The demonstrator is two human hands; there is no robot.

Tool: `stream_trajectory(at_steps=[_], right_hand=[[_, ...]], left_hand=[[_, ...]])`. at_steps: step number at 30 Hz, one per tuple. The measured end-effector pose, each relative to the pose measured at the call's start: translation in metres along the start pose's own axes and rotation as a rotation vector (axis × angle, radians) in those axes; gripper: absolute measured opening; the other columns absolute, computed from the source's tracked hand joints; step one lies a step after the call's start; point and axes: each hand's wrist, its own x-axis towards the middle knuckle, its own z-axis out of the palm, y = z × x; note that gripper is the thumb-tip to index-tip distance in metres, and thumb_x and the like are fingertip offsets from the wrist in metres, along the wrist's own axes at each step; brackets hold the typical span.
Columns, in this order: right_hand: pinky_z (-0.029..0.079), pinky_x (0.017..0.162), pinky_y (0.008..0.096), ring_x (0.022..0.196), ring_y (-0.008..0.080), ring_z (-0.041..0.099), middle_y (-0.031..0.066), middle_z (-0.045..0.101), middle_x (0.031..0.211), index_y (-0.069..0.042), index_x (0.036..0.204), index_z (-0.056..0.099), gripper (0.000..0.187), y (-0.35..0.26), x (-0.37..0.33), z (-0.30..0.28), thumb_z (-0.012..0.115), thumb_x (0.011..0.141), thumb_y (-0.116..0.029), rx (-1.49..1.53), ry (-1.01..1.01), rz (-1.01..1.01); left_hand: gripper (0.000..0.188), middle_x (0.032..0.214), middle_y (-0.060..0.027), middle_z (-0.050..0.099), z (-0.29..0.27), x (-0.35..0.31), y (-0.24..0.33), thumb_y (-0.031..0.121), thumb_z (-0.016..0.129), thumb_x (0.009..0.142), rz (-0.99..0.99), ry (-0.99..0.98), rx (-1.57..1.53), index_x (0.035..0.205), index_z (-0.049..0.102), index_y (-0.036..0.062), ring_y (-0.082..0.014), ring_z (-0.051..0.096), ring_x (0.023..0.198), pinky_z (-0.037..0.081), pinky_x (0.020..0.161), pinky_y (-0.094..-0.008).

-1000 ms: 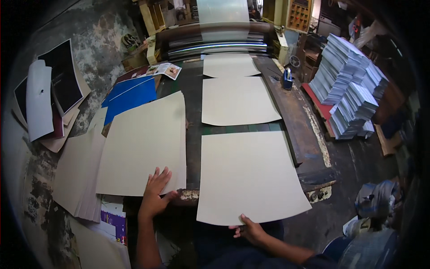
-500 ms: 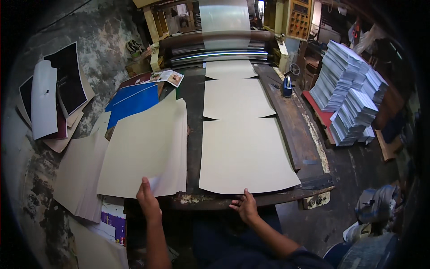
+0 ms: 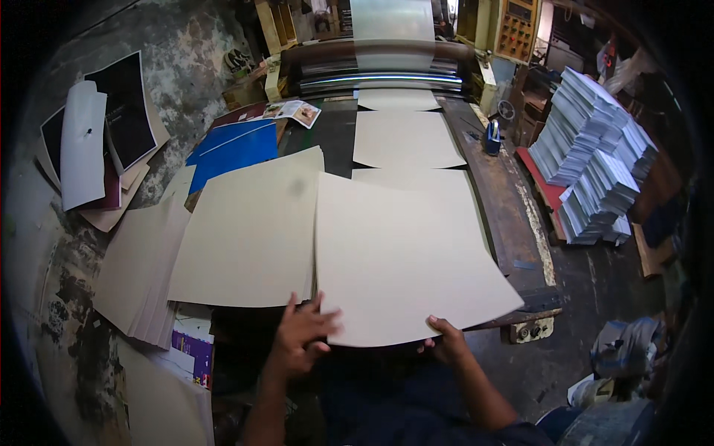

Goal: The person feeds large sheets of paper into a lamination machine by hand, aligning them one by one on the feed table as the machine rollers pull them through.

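A large cream paper sheet [image 3: 401, 260] lies slanted over the table's near edge, overlapping the sheet beneath it. My right hand [image 3: 446, 340] pinches its near edge, thumb on top and fingers below. By the sheet's near left corner is my left hand [image 3: 303, 334], its fingers spread and slightly blurred; whether it touches the corner is unclear. To the left sits a stack of cream sheets [image 3: 245, 230], with a dark smudge on the top one. Beyond the held sheet, more sheets [image 3: 405, 140] run in an overlapping row toward the rollers [image 3: 379, 80].
The roller machine spans the far end, with clear film [image 3: 394, 33] running up from it. A metal guide rail [image 3: 483, 201] borders the row's right side. Bundled white paper stacks [image 3: 595, 156] stand at right. Blue sheets [image 3: 234, 152] and another cream pile [image 3: 141, 260] lie at left.
A cream sheet has come from the left stack onto the near end of the row. My right hand now grips its edge; my left hand has left the stack and moved right.
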Motion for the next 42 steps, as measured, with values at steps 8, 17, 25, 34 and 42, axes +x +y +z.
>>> stream_trajectory(at_steps=[8,17,25,34,42], right_hand=[[0.052,0.072,0.0422,0.067,0.0190,0.055,0.0148,0.062,0.082,-0.002,0.108,0.053,0.037,0.057,-0.040,-0.030,0.054,0.096,-0.036,-0.041,0.068,0.232],[0.053,0.075,0.0389,0.084,0.0246,0.063,0.0202,0.064,0.100,0.001,0.122,0.047,0.044,0.084,-0.092,-0.030,0.047,0.100,-0.038,-0.039,0.042,0.287],[0.050,0.079,0.0390,0.089,0.0254,0.063,0.0203,0.063,0.102,0.001,0.123,0.047,0.045,0.076,-0.097,-0.014,0.045,0.101,-0.038,-0.049,0.074,0.324],[0.050,0.078,0.0389,0.092,0.0267,0.063,0.0200,0.060,0.109,0.001,0.125,0.044,0.049,0.075,-0.077,-0.011,0.039,0.102,-0.041,0.027,0.030,0.288],[0.049,0.077,0.0383,0.080,0.0232,0.060,0.0201,0.063,0.097,0.001,0.123,0.046,0.054,0.059,-0.025,-0.013,0.034,0.102,-0.047,0.078,0.044,0.185]], left_hand=[[0.052,0.120,-0.0117,0.066,-0.040,-0.002,-0.062,0.039,0.079,0.074,-0.239,0.093,0.251,0.113,0.067,0.0074,-0.0328,0.051,0.127,0.031,0.111,-0.0486],[0.021,0.088,-0.0160,0.070,-0.017,-0.003,-0.080,0.021,0.062,0.094,-0.295,0.406,0.247,0.092,0.069,0.0015,-0.0342,0.067,0.089,0.048,0.090,-0.0429],[0.036,0.061,-0.0167,0.049,-0.001,-0.002,-0.061,0.018,0.057,0.096,-0.239,0.551,0.394,0.067,0.049,-0.0016,-0.0360,0.050,0.060,0.042,0.058,-0.0416],[0.028,0.069,-0.0140,0.061,0.012,-0.005,-0.064,0.019,0.060,0.095,-0.318,0.640,0.348,0.076,0.062,-0.0013,-0.0304,0.057,0.067,0.046,0.064,-0.0389],[0.040,0.062,-0.0113,0.056,0.014,-0.005,-0.067,0.029,0.059,0.097,-0.283,0.666,0.460,0.074,0.058,-0.0041,-0.0179,0.050,0.056,0.041,0.055,-0.0323]])
